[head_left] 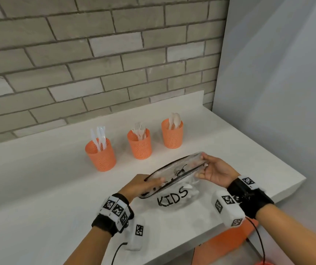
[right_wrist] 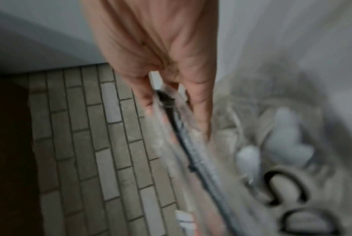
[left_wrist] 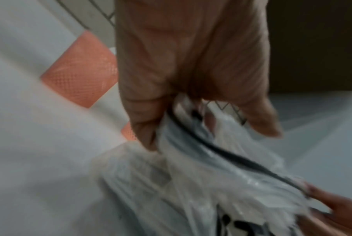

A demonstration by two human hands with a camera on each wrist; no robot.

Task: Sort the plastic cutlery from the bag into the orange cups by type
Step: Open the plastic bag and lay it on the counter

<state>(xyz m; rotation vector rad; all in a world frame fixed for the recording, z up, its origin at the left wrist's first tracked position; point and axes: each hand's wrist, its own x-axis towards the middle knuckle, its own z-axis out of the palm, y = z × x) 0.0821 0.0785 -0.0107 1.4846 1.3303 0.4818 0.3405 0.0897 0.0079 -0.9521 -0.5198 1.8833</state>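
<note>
Our left grip and right grip each pinch an end of the clear "KIDS" bag rim; three orange cups beyond on desk.

Bare arms, no sleeves. Black band on left wrist, black band on right. White blocks with black square-dot patterns sit on both bands. Thin black cable hangs from left, another cable from right.
</note>
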